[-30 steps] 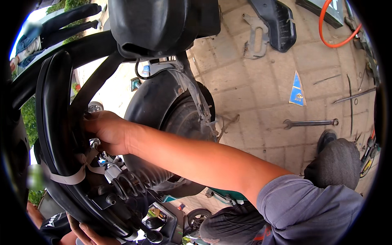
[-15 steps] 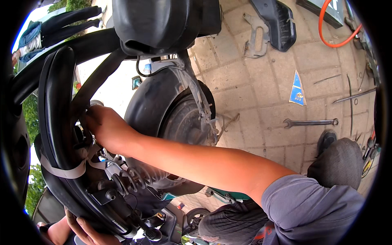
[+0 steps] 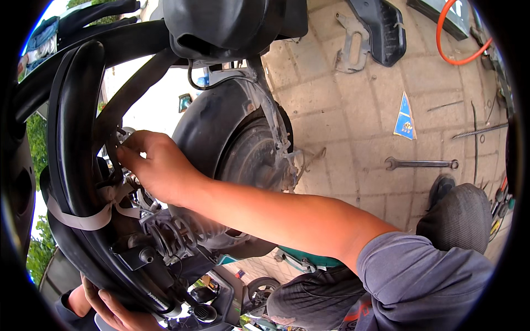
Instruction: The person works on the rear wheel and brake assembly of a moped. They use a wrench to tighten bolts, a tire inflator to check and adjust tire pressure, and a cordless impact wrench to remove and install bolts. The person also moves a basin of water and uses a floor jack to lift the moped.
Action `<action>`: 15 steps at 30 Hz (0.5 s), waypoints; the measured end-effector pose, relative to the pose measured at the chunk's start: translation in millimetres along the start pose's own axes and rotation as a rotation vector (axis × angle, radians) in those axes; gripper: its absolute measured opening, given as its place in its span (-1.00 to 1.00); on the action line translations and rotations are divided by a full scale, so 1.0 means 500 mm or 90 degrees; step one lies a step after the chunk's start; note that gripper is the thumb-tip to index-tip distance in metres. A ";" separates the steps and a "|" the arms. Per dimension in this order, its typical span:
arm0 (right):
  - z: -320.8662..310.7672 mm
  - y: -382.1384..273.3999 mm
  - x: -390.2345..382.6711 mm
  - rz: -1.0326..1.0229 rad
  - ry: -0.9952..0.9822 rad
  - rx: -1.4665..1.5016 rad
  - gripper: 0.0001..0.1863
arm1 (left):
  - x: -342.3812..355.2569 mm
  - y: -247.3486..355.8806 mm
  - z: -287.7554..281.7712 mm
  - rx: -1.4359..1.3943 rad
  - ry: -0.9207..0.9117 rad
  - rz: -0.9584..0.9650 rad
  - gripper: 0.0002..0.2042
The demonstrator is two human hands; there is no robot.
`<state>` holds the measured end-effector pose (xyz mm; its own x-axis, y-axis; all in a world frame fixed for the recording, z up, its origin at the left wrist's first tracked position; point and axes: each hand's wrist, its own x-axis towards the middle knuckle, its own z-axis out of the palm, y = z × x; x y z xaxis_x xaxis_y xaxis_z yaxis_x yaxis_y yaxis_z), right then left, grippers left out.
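The right arm reaches far across from the lower right, bare forearm stretched out — its hand (image 3: 157, 165) curled, fingertips pinched together. The left hand (image 3: 113, 309) shows low down, fingers cupped upward.

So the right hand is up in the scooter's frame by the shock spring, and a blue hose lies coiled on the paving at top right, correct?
Not quite: the hose is orange, not blue, as the head view shows. The rest holds: the right hand is at the frame by the shock spring.

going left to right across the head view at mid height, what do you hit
black curved body panel → right hand → rear wheel → spanner on the paving
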<state>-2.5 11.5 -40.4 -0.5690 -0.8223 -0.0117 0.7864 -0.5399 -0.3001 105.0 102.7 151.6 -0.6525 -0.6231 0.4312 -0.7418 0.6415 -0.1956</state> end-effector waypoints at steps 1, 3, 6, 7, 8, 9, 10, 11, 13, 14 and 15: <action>-0.008 -0.004 -0.008 -0.013 0.005 -0.048 -0.74 | 0.002 -0.009 0.001 -0.001 -0.003 -0.016 -0.60; -0.025 -0.015 -0.027 -0.039 0.015 -0.144 -0.78 | 0.002 -0.020 0.010 -0.028 -0.010 -0.036 -0.62; -0.026 -0.016 -0.020 0.015 -0.063 -0.066 -0.79 | 0.005 -0.007 -0.002 -0.032 -0.011 -0.020 -0.64; -0.029 -0.020 -0.016 0.039 -0.087 0.028 -0.77 | 0.003 -0.008 0.000 -0.019 -0.006 0.003 -0.64; -0.028 -0.022 -0.009 0.063 -0.110 0.122 -0.76 | 0.001 -0.009 0.002 -0.006 -0.001 0.026 -0.64; -0.027 -0.023 -0.001 0.087 -0.134 0.216 -0.75 | 0.001 -0.006 0.005 -0.007 0.003 0.034 -0.63; -0.027 -0.021 0.015 0.084 -0.167 0.296 -0.74 | 0.001 -0.002 0.010 -0.009 0.004 0.042 -0.62; -0.034 -0.020 0.026 0.100 -0.154 0.309 -0.72 | 0.001 0.001 0.014 -0.010 0.007 0.049 -0.61; -0.036 -0.021 0.027 0.105 -0.128 0.223 -0.75 | 0.000 0.003 0.013 -0.018 0.008 0.021 -0.59; -0.034 -0.023 0.017 0.090 -0.133 0.164 -0.77 | -0.001 0.004 0.010 -0.018 0.010 0.004 -0.58; -0.036 -0.026 -0.003 0.076 -0.140 0.105 -0.78 | -0.001 0.009 0.005 -0.011 0.014 -0.014 -0.57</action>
<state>-16.4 22.9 -53.8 -0.4187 -0.8911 0.1748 0.8833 -0.4444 -0.1496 101.6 104.9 148.3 -0.6330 -0.6269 0.4542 -0.7524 0.6362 -0.1704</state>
